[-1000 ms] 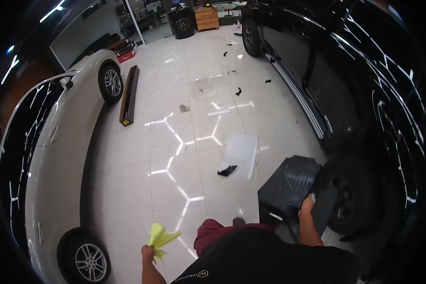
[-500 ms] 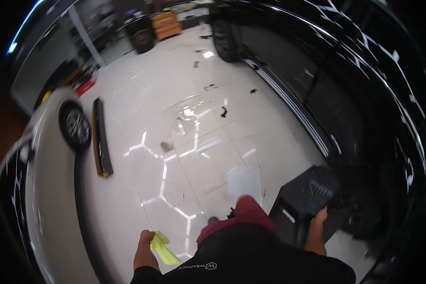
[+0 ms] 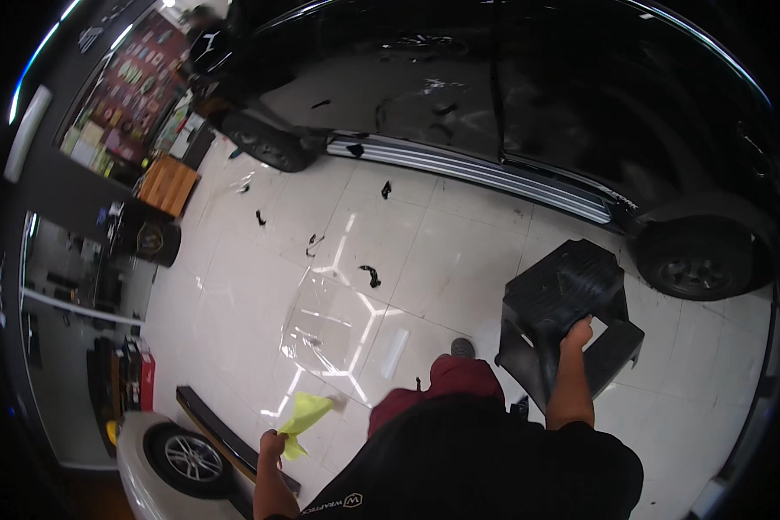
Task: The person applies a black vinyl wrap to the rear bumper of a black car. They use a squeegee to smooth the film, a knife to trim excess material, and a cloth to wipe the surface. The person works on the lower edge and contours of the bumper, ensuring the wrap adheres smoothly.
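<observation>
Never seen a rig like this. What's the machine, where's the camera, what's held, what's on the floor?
There's no machine: someone is working bare-handed. The picture comes from the left of two fisheye cameras worn on the head, looking down, so straight edges bend near the rim. The left hand holds a yellow-green cloth; the right hand grips a black step stool. Dark scraps lie on the pale tiled floor, beside a black vehicle.
</observation>
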A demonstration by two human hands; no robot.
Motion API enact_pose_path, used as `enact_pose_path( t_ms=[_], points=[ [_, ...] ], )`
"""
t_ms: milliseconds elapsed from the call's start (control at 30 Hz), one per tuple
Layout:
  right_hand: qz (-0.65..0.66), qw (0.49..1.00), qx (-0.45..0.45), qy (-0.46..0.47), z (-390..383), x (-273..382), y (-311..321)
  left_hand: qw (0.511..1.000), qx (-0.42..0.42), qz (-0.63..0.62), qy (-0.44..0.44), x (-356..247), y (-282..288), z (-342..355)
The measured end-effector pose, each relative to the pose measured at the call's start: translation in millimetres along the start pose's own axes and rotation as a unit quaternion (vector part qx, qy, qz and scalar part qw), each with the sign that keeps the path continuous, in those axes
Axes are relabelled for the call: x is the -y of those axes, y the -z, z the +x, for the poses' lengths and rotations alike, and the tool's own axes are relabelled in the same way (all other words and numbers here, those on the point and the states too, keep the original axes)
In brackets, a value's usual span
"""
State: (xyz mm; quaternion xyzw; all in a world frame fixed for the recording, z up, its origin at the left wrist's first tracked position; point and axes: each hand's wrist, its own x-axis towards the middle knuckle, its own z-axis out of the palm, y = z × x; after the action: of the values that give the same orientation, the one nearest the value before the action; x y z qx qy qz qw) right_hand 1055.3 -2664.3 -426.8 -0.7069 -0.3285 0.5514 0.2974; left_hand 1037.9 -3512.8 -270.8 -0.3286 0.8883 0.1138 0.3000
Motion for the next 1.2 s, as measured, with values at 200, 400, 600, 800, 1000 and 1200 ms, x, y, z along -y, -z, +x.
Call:
enact_pose_path(
  t_ms=[200, 400, 600, 800, 1000, 1200],
  points=[
    [0.102, 0.995, 0.005, -0.017, -41, -22, -91, 0.994, 0.102, 0.018, -0.03, -143, 95, 111],
    [0.3, 0.953, -0.017, -0.043, -50, -61, -202, 0.878, 0.151, 0.395, -0.224, -338, 162, 266],
    [0.425, 0.893, -0.112, -0.093, -71, -51, -336, 0.844, 0.186, 0.408, -0.295, -589, 225, 333],
    [0.443, 0.874, -0.178, -0.096, -75, -178, -423, 0.87, 0.262, 0.315, -0.274, -682, 251, 310],
    [0.53, 0.819, -0.063, -0.211, -154, -204, -492, 0.801, 0.258, 0.502, -0.202, -657, 286, 316],
    [0.549, 0.794, -0.055, -0.253, -202, -253, -538, 0.649, 0.253, 0.664, -0.271, -704, 241, 319]
  ],
)
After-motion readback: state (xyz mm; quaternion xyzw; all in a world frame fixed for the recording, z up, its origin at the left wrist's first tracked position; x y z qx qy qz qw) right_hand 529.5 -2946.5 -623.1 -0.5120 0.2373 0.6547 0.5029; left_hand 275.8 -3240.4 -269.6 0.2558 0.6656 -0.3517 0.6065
